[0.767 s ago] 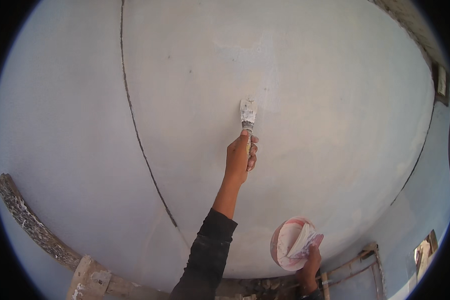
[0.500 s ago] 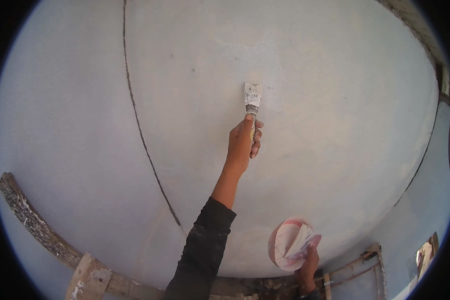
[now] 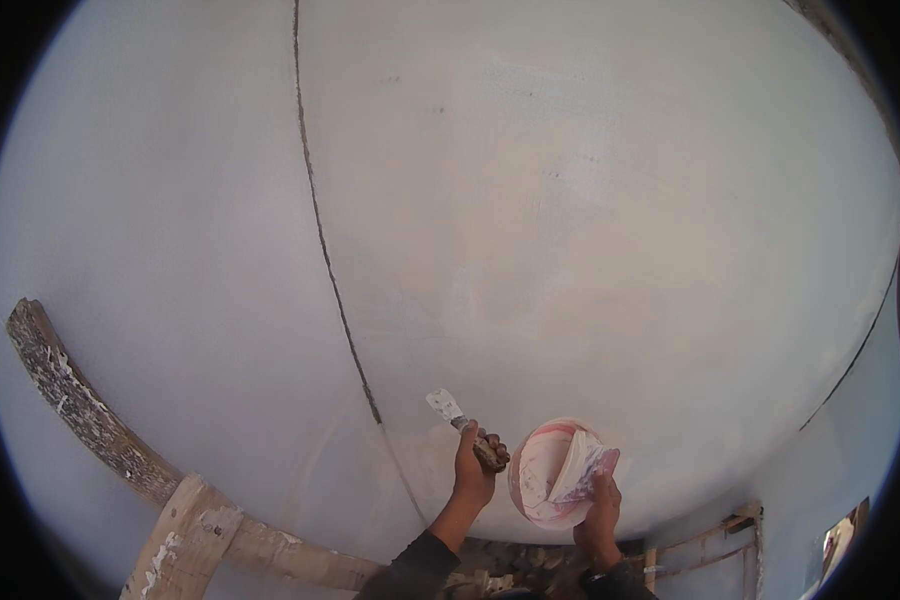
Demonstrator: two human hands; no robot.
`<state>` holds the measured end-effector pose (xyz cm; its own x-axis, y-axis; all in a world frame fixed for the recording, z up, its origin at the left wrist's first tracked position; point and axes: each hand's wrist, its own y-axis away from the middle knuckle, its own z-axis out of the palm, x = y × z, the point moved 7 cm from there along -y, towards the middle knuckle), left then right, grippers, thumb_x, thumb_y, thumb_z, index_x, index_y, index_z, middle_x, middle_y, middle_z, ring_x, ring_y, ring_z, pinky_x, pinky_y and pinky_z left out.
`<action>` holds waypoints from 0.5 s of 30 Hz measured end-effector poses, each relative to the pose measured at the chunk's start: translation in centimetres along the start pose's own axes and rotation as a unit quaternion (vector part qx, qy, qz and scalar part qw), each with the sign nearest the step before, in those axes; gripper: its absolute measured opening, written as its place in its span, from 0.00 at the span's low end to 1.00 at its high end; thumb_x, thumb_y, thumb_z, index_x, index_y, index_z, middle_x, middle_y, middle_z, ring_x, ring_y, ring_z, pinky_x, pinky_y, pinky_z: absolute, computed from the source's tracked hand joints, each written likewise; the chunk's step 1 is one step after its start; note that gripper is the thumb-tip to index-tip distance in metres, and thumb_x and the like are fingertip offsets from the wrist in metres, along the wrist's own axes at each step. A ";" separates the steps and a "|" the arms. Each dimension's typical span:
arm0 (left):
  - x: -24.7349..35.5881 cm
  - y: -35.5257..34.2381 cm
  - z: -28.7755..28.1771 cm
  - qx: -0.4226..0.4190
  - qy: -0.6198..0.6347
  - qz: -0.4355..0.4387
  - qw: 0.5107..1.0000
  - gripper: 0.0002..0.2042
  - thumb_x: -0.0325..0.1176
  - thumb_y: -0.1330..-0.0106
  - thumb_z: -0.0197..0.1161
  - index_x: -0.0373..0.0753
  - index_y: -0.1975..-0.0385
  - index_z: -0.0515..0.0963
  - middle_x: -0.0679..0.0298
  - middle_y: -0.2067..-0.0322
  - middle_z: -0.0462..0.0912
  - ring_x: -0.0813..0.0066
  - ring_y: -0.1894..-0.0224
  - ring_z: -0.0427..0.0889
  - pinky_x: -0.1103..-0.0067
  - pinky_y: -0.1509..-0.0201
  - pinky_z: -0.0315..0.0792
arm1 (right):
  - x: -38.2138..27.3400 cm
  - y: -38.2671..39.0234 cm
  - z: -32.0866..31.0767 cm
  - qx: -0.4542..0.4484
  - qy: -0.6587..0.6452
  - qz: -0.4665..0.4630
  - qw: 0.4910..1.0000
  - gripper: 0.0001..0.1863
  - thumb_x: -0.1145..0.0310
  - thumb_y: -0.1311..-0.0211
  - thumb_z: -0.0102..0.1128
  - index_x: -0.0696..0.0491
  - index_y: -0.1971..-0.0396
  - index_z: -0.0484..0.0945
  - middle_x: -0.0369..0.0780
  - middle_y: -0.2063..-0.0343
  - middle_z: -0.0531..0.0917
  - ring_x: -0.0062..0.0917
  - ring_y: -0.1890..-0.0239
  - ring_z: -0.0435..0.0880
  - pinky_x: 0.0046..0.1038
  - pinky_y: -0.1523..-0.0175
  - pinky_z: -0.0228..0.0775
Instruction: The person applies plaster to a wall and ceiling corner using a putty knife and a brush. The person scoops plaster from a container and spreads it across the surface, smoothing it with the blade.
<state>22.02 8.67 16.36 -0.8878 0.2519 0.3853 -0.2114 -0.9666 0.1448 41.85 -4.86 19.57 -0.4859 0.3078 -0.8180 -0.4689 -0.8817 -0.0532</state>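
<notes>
My left hand (image 3: 475, 468) is closed round the handle of a putty knife (image 3: 444, 405). Its white-smeared blade points up and left, apart from the wall. To the right, my right hand (image 3: 600, 515) grips the right side of a round white-and-pink bowl (image 3: 530, 452), tilted so that its inside shows. White paste coats the bowl. A flat, paste-covered piece (image 3: 577, 463) stands across the opening by my right fingers; I cannot tell whether it is a second scraper. The left hand is just beside the bowl.
A pale plastered wall (image 3: 610, 280) with lighter patches fills most of the view. A dark vertical groove (image 3: 325, 240) runs down it. Paint-spattered wooden beams (image 3: 95, 420) cross at lower left. A thin frame (image 3: 705, 560) stands at lower right.
My left hand has come down from high on the wall with the putty knife, to beside the bowl. The blade has left the wall. The bowl shifted slightly left in view.
</notes>
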 end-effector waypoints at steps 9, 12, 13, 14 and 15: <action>-7.3 5.4 -4.4 -0.083 -0.046 -0.069 0.993 0.30 0.56 0.16 0.42 0.38 0.29 0.67 0.58 0.34 0.77 0.63 0.32 0.77 0.64 0.29 0.72 | -0.9 1.9 2.1 -0.017 0.058 -0.003 0.998 0.22 0.60 0.19 0.56 0.61 0.36 0.75 0.40 0.46 0.85 0.26 0.46 0.84 0.32 0.40 0.76; -7.1 7.8 -2.3 -0.110 0.052 -0.125 0.985 0.37 0.63 0.17 0.38 0.38 0.22 0.57 0.55 0.25 0.67 0.57 0.25 0.70 0.59 0.23 0.66 | -0.5 1.8 1.8 -0.012 0.081 0.004 0.997 0.22 0.59 0.19 0.58 0.61 0.38 0.76 0.39 0.47 0.85 0.25 0.46 0.83 0.31 0.40 0.75; -7.1 8.4 -1.8 -0.110 0.055 -0.131 0.984 0.39 0.65 0.19 0.37 0.39 0.21 0.56 0.55 0.24 0.64 0.56 0.24 0.67 0.57 0.22 0.64 | -0.7 1.8 1.8 -0.015 0.099 0.007 0.995 0.23 0.59 0.20 0.58 0.61 0.38 0.77 0.39 0.47 0.85 0.25 0.46 0.83 0.31 0.40 0.75; -7.2 9.0 -1.4 -0.110 0.058 -0.136 0.983 0.41 0.67 0.20 0.35 0.40 0.20 0.54 0.55 0.22 0.62 0.54 0.23 0.65 0.56 0.20 0.62 | -0.9 1.7 2.0 -0.018 0.117 0.011 0.993 0.23 0.58 0.20 0.59 0.62 0.38 0.77 0.39 0.47 0.85 0.25 0.46 0.83 0.30 0.40 0.74; -7.2 9.3 -1.1 -0.110 0.061 -0.141 0.982 0.43 0.70 0.21 0.34 0.41 0.19 0.52 0.55 0.21 0.59 0.53 0.21 0.62 0.54 0.19 0.59 | -1.0 1.8 2.1 -0.021 0.135 0.012 0.991 0.23 0.58 0.20 0.59 0.62 0.38 0.77 0.39 0.47 0.85 0.24 0.46 0.83 0.30 0.40 0.74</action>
<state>25.96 -2.18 13.95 -0.8208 0.5166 0.2438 -0.5274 -0.8493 0.0238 39.92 -5.97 21.51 -0.2786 0.1841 -0.9426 -0.4251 -0.9037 -0.0509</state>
